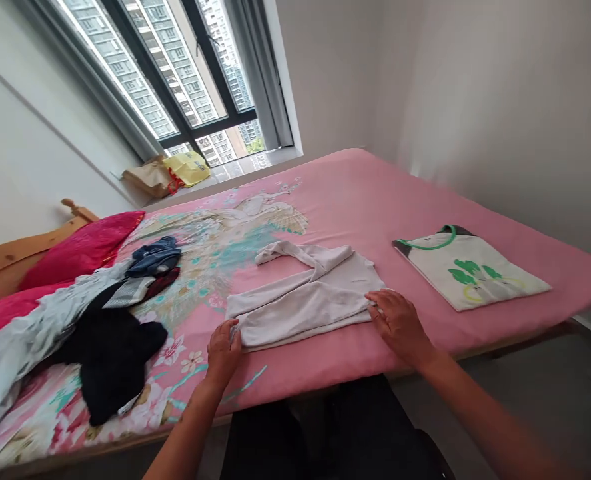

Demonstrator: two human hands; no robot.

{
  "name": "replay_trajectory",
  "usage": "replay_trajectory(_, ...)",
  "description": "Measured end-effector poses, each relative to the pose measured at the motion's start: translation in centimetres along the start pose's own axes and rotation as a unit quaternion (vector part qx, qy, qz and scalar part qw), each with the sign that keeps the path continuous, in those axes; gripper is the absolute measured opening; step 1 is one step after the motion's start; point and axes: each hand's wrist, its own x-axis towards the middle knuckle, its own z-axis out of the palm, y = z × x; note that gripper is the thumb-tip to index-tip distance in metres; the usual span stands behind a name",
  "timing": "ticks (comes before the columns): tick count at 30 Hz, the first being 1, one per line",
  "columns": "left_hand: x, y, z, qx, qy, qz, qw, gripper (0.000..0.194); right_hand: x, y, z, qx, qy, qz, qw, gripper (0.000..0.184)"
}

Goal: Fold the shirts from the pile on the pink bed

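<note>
A pale grey long-sleeved top (305, 300) lies partly folded on the pink bed, its near side turned over towards the middle. One sleeve (285, 250) reaches out and bends on the far side. My left hand (224, 351) pinches the near left corner of the top between thumb and fingers. At the near right edge, my right hand (400, 327) has its fingertips closed on the cloth. To the right lies a flat, folded white T-shirt (475, 270) with a green neckline and a green leaf print, apart from both hands.
A loose heap of clothes lies on the left: a black garment (112, 360), blue denim (154, 257) and white cloth (50, 320). Red pillows (82, 250) rest against the wooden headboard (30, 247). Bags (188, 168) sit on the windowsill. The bed's near edge (325, 380) runs before my legs.
</note>
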Motion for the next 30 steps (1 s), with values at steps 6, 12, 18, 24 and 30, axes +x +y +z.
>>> replay_trajectory(6, -2.5, -2.9, -2.5, 0.036, -0.046, -0.075, 0.995, 0.031, 5.9, -2.1, 3.5, -0.016, -0.188, 0.056, 0.980, 0.038)
replay_trajectory(12, 0.0, -1.3, -2.4, 0.090, -0.076, -0.081, 0.990, 0.030, 9.0, -3.4, 5.7, -0.073, -0.287, 0.141, 0.945, 0.037)
replay_trajectory(18, 2.9, 0.7, -1.9, 0.086, -0.174, -0.073, 0.978, 0.033, 10.0, -3.9, 5.9, -0.053, -0.313, 0.139, 0.938, 0.032)
replay_trajectory(24, 4.3, 0.4, -2.3, -0.006, -0.208, -0.087, 0.974, 0.022, 10.3, -4.2, 5.8, -0.033, -0.319, 0.132, 0.938, 0.031)
replay_trajectory(30, 5.0, 0.3, -2.5, -0.086, -0.185, -0.125, 0.971, 0.010, 10.0, -4.1, 6.2, -0.021, -0.308, 0.125, 0.943, 0.029)
